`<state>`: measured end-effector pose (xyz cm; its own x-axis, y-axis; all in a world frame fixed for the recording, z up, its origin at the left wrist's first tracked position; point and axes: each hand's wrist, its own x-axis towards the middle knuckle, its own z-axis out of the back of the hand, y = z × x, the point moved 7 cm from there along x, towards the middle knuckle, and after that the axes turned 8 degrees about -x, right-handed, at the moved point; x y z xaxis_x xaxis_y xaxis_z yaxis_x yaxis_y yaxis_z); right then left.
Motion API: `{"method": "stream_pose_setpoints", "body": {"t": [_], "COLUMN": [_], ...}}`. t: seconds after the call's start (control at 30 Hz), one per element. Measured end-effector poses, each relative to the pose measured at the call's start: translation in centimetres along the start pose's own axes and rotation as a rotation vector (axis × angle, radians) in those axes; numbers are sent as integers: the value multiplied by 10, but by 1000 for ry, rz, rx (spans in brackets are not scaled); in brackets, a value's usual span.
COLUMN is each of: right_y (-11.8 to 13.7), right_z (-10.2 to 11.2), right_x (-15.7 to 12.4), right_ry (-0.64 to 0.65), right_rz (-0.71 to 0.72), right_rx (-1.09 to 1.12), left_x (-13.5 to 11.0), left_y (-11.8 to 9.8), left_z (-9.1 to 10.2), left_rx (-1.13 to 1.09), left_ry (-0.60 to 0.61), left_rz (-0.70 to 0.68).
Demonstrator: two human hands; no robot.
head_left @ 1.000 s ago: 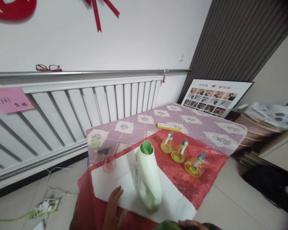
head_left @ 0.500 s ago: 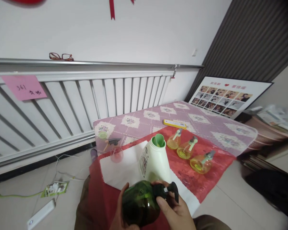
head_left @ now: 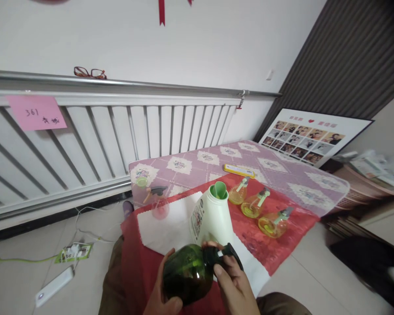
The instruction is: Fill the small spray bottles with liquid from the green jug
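Note:
My left hand (head_left: 164, 288) is wrapped round the body of a dark green pump bottle (head_left: 188, 275), which lies tilted on its side over my lap. The fingers of my right hand (head_left: 233, 282) grip the bottle's black pump head (head_left: 213, 257) at the neck. Just beyond stands a pale green jug (head_left: 213, 218) with a green funnel-like piece (head_left: 218, 190) in its open mouth. To its right, three small spray bottles of yellow liquid, one of them the nearest spray bottle (head_left: 273, 225), sit on the red cloth (head_left: 282, 249).
A clear pinkish spray bottle (head_left: 160, 208) stands at the left on white cloth (head_left: 151, 232). A yellow case (head_left: 239, 170) lies on the patterned tablecloth (head_left: 269, 164). Behind the table runs a white radiator (head_left: 170, 127); a power strip (head_left: 55, 285) and cables lie on the floor.
The green bottle and both hands have shifted slightly left. My right fingers have changed their hold on the pump head, and its nozzle has turned. The view has moved slightly.

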<state>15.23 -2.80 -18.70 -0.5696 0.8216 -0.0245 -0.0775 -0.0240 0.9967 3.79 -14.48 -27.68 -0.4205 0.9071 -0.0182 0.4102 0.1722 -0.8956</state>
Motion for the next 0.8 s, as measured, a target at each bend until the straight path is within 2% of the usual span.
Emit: {"method": "stream_pose_setpoints", "body": {"t": [0.1, 0.23, 0.43, 0.6, 0.73, 0.8], "right_y": [-2, -4, 2, 4, -1, -6], "right_z": [-3, 1, 2, 9, 16, 24], "right_x": [1, 0, -4, -2, -1, 0], "right_ry": [-24, -130, -34, -100, -90, -80], "right_rz": [6, -13, -24, 6, -17, -33], "right_rx": [70, 107, 143, 151, 104, 147], "left_x": [-2, -3, 0, 2, 2, 0], "left_y": [3, 3, 8, 7, 3, 6], "left_z": [1, -3, -9, -16, -17, -15], "left_rx": [-38, -157, -276, -309, -363, -419], "left_ry": [9, 21, 36, 17, -28, -52], "left_rz": [12, -18, -53, -31, -46, 4]}}
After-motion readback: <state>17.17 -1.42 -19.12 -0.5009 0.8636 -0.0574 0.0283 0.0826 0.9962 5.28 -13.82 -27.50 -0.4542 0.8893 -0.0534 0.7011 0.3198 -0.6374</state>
